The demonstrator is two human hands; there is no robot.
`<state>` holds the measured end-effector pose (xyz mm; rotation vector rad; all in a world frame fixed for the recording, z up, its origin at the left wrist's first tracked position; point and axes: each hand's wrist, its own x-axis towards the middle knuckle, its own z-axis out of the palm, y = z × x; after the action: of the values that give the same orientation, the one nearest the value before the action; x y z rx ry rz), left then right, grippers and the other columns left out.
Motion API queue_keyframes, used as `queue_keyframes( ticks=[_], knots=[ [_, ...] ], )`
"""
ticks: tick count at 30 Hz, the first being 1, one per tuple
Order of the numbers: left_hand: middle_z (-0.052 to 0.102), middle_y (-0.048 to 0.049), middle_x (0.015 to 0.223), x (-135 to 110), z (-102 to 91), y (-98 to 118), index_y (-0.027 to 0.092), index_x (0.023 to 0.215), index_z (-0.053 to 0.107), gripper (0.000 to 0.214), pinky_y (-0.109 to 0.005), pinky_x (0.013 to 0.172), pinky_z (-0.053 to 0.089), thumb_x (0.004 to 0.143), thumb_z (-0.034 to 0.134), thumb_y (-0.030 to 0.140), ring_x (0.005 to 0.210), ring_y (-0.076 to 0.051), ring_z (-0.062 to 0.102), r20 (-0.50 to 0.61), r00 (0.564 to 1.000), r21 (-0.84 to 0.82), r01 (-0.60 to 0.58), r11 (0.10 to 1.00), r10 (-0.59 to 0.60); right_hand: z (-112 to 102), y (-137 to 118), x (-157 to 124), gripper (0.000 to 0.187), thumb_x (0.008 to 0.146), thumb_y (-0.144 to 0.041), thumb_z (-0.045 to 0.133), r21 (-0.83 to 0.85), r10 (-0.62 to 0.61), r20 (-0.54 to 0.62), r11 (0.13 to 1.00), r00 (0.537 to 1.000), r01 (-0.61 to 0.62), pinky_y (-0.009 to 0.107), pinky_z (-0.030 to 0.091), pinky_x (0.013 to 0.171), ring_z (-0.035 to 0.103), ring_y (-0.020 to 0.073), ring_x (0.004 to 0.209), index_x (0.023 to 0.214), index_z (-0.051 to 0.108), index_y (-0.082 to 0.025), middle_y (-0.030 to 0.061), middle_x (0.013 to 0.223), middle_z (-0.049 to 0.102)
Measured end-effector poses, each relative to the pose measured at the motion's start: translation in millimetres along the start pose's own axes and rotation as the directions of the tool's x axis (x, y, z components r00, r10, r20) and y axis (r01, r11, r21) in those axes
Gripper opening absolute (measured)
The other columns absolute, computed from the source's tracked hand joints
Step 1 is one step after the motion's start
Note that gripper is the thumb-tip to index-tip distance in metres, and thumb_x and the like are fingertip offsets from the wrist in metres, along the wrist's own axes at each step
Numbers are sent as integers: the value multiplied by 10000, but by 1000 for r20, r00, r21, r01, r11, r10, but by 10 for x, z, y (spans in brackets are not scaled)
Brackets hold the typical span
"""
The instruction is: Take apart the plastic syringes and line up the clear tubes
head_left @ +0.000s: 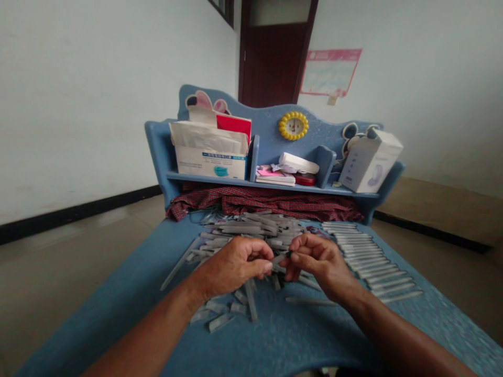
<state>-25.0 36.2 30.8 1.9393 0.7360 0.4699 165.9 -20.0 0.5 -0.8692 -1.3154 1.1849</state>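
My left hand (241, 264) is closed, thumb and forefinger pinching one end of a short grey translucent plastic piece (279, 258) that looks like a pen cap. My right hand (320, 257) is closed too, pinching a small dark bit (290, 254) at the piece's other end; whether the two are joined I cannot tell. Beneath and behind both hands lies a loose pile of grey translucent plastic pieces (251, 224). Several short ones (220, 321) are scattered nearer me. To the right, slim white pen-like sticks (369, 254) lie side by side in a row.
The blue table (314, 340) has a raised shelf (236, 180) at its back. A box of papers (212, 159), a yellow flower-shaped clock (293, 125) and a white box (369, 162) are on it. Red checked cloth (267, 201) is bunched underneath.
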Motion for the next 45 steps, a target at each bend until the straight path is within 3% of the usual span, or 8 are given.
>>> queue_keyframes(
  ticks=[9, 12, 17, 22, 30, 34, 38, 45],
  knots=[
    [618, 8, 673, -2, 16, -11, 144, 775, 614, 131, -215, 580, 445, 735, 561, 257, 601, -111, 558, 38, 999, -42, 10, 999, -9, 5, 64, -6, 203, 766, -305, 656, -31, 8, 33, 999, 999, -7, 240, 475, 486, 629, 132, 504, 831, 523, -167, 20, 669, 686],
    [633, -2, 689, 1, 16, -29, 144, 786, 600, 151, -225, 581, 451, 730, 569, 280, 595, -116, 563, 67, 997, -70, 45, 997, -40, -45, 76, -36, 170, 802, -310, 614, -218, -37, 57, 975, 998, 48, 241, 475, 523, 626, 133, 544, 851, 531, -170, 9, 642, 655],
    [598, 10, 648, -5, 38, -12, 139, 763, 595, 147, -222, 570, 431, 713, 574, 276, 579, -113, 543, 83, 995, -50, 66, 997, -62, -142, -3, -86, 122, 839, -280, 554, -651, -152, 179, 723, 972, 233, 222, 439, 555, 587, 119, 589, 881, 591, -171, 14, 675, 628],
    [573, 17, 629, 0, 54, 9, 142, 769, 617, 138, -215, 562, 407, 711, 560, 253, 590, -121, 535, 45, 997, 70, 61, 996, -64, -167, -89, -78, 150, 863, -266, 506, -772, -157, 288, 545, 945, 326, 207, 411, 577, 546, 103, 618, 846, 617, -165, 20, 715, 615],
    [549, 30, 630, 6, 90, 15, 151, 736, 625, 112, -198, 551, 363, 706, 540, 216, 600, -115, 497, 50, 999, 200, -9, 980, -1, -202, -46, -52, 377, 881, -460, 448, -566, 146, 241, 824, 960, 17, 187, 403, 469, 522, 84, 494, 722, 567, -139, -10, 589, 545],
    [522, 35, 608, 4, 86, 10, 154, 746, 628, 119, -196, 539, 356, 723, 531, 219, 585, -110, 479, 33, 999, 215, -18, 976, 11, -181, -64, -66, 240, 804, -371, 603, -553, 70, 184, 832, 980, 44, 196, 424, 519, 532, 88, 546, 907, 567, -157, -24, 657, 567],
    [530, 31, 610, -2, 78, 15, 152, 740, 628, 112, -194, 537, 360, 719, 540, 218, 587, -112, 483, 31, 999, 219, -20, 975, 13, -171, -40, -69, 358, 888, -423, 455, -582, 69, 216, 810, 974, 72, 193, 404, 485, 525, 84, 511, 691, 563, -144, -9, 599, 545],
    [531, 29, 613, -10, 82, 23, 147, 748, 626, 116, -196, 541, 361, 730, 540, 223, 587, -109, 482, 28, 999, 230, -32, 973, 27, -184, -33, -80, 341, 853, -457, 510, -627, 78, 194, 776, 978, 63, 191, 388, 470, 529, 92, 506, 747, 584, -142, -11, 585, 551]
  ],
)
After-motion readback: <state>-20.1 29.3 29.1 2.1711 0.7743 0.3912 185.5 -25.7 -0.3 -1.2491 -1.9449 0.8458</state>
